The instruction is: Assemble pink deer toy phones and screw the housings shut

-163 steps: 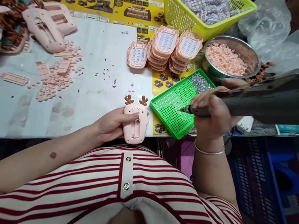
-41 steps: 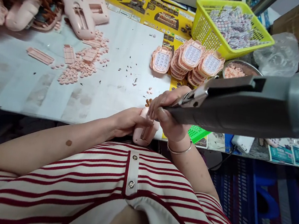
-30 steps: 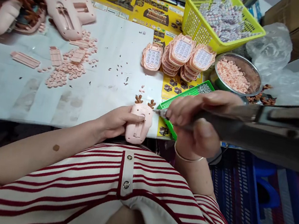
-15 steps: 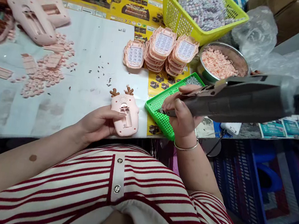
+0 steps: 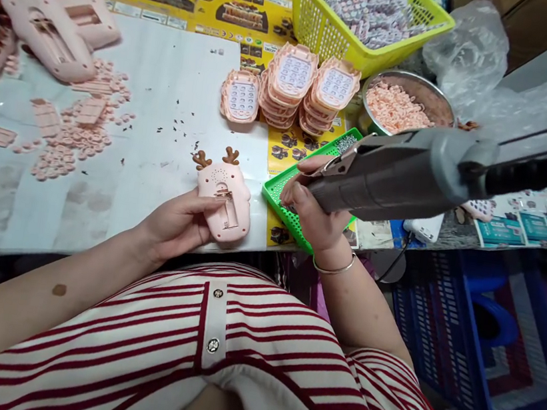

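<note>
A pink toy phone with brown antlers (image 5: 236, 215) lies back side up at the table's front edge, its battery bay uncovered. My left hand (image 5: 183, 223) grips its left side, the thumb across the back. My right hand (image 5: 315, 214) is wrapped round a dark grey electric screwdriver (image 5: 387, 180), whose body slants off to the right. The tool's tip is hidden by the fingers. Beneath my right hand sits a green perforated tray (image 5: 273, 188) with small metal screws (image 5: 347, 143) at its far end.
Stacked pink casings with keypads (image 5: 290, 79) stand behind the tray. Beyond are a yellow basket (image 5: 326, 34) of small parts and a metal bowl (image 5: 449, 114) of pink pieces. Loose pink buttons (image 5: 67, 144) and phone shells (image 5: 48, 34) lie at left. A blue crate (image 5: 464, 364) is lower right.
My right hand and the screwdriver have moved a little to the left, and the tool's rear has swung closer. The phone in my left hand has tilted and shifted slightly left.
</note>
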Action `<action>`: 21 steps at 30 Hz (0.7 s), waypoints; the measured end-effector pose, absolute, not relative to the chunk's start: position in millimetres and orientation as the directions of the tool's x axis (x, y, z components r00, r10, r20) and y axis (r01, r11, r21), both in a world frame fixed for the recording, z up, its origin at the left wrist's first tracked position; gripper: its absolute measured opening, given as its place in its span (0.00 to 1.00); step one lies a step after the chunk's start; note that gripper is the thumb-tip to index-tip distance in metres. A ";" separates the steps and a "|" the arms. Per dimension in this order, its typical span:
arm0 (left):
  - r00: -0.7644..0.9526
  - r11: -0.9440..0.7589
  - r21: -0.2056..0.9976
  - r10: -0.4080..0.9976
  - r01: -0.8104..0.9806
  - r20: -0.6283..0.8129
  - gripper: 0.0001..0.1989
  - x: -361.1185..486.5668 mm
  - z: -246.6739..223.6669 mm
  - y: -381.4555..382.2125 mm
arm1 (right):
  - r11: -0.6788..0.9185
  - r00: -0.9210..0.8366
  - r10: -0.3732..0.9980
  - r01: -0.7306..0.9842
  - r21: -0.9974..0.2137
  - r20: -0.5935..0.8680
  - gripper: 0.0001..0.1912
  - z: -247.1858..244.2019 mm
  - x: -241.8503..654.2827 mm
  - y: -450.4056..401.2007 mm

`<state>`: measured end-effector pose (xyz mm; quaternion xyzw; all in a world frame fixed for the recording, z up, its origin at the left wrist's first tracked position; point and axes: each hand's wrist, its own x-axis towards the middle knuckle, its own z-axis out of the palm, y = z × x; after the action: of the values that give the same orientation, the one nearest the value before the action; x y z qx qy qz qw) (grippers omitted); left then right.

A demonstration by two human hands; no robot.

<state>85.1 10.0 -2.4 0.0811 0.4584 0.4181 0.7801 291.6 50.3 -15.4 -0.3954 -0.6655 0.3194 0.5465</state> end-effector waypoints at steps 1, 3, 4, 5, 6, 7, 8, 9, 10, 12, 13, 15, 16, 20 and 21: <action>0.234 0.629 0.512 0.735 -0.584 -0.636 0.21 84.7 -4.0 10.1 | 0.495 -0.064 0.868 0.178 -0.850 0.492 0.23 -12.4 292.1 48.8; 0.236 0.621 0.512 0.742 -0.594 -0.627 0.19 84.5 -6.4 10.8 | 0.539 -0.019 0.840 0.149 -0.829 0.542 0.22 -2.4 292.7 44.3; 0.231 0.617 0.511 0.743 -0.599 -0.628 0.18 84.8 -7.0 11.3 | 0.566 -0.004 0.822 0.119 -0.816 0.569 0.21 4.5 292.2 41.2; 0.225 0.612 0.510 0.745 -0.604 -0.628 0.18 85.4 -7.2 11.9 | 0.596 0.013 0.801 0.077 -0.800 0.598 0.19 12.2 291.0 37.5; 0.222 0.610 0.507 0.744 -0.609 -0.630 0.18 86.3 -7.0 12.5 | 0.623 0.028 0.782 0.028 -0.782 0.623 0.17 20.2 288.9 33.4; 0.220 0.609 0.504 0.744 -0.613 -0.631 0.18 87.3 -6.6 13.1 | 0.641 0.041 0.767 -0.019 -0.767 0.640 0.15 27.9 286.1 29.0; 0.221 0.609 0.501 0.743 -0.615 -0.632 0.17 88.3 -6.1 13.6 | 0.645 0.047 0.764 -0.058 -0.762 0.644 0.14 34.7 282.6 24.6; 0.220 0.610 0.500 0.742 -0.615 -0.634 0.17 89.3 -5.6 14.0 | 0.635 0.045 0.772 -0.099 -0.766 0.634 0.13 39.9 278.7 20.5; 0.218 0.610 0.500 0.741 -0.615 -0.635 0.17 90.1 -5.3 14.2 | 0.614 0.030 0.786 -0.150 -0.775 0.617 0.12 43.3 274.7 16.7; 0.216 0.607 0.501 0.743 -0.616 -0.634 0.17 91.0 -5.5 14.5 | 0.551 -0.022 0.818 -0.258 -0.794 0.575 0.11 44.2 267.2 11.3; 0.219 0.604 0.502 0.746 -0.619 -0.629 0.17 91.0 -6.1 14.6 | 0.523 -0.049 0.826 -0.306 -0.796 0.562 0.11 42.3 264.1 9.7; 0.234 0.598 0.499 0.755 -0.627 -0.612 0.17 90.4 -7.9 14.6 | 0.499 -0.094 0.821 -0.362 -0.787 0.564 0.11 36.0 259.8 8.7; 0.243 0.596 0.495 0.759 -0.632 -0.604 0.17 90.0 -8.9 14.6 | 0.503 -0.105 0.813 -0.367 -0.782 0.572 0.12 32.4 258.5 8.9; 0.247 0.594 0.489 0.760 -0.639 -0.600 0.17 88.4 -11.0 14.9 | 0.492 -0.110 0.823 -0.354 -0.795 0.558 0.15 21.5 256.9 11.4; 0.245 0.594 0.491 0.761 -0.637 -0.601 0.18 88.3 -10.8 14.9 | 0.473 -0.112 0.836 -0.348 -0.809 0.537 0.16 19.6 256.8 12.0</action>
<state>88.3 14.9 -10.8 0.0727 0.4237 0.4448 0.7857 256.8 12.0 19.6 -0.2104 -0.5804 0.4680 0.6323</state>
